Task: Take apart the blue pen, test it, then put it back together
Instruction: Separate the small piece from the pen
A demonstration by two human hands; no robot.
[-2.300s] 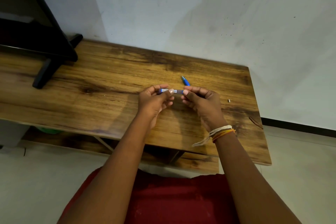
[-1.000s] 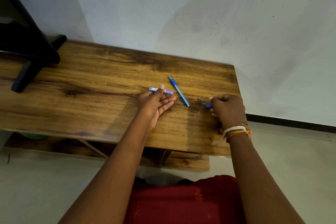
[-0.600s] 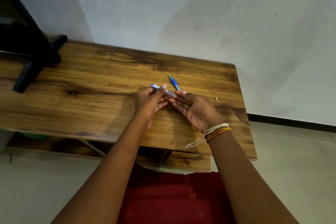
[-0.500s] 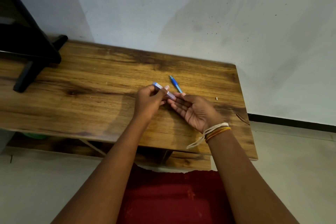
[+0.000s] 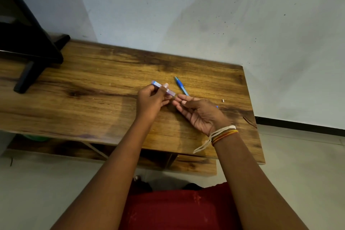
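My left hand (image 5: 150,101) pinches a short blue and clear pen barrel (image 5: 164,88) above the wooden table (image 5: 93,102), its open end tilted down to the right. My right hand (image 5: 200,113) lies palm up just below that end, fingers spread, with nothing visible in it. The blue refill part with its tip (image 5: 180,85) lies on the table behind my right hand, partly hidden by the fingers. A small blue piece (image 5: 217,106) peeks out at the right edge of my right hand.
A tiny pale part (image 5: 222,100) lies on the table to the right. A black stand (image 5: 31,50) sits at the table's far left. The table's right edge (image 5: 255,117) is close to my right hand. A lower shelf runs under the table.
My right hand came back from the table's right side and turned palm up under the barrel. My left hand tilted the barrel, right end down.
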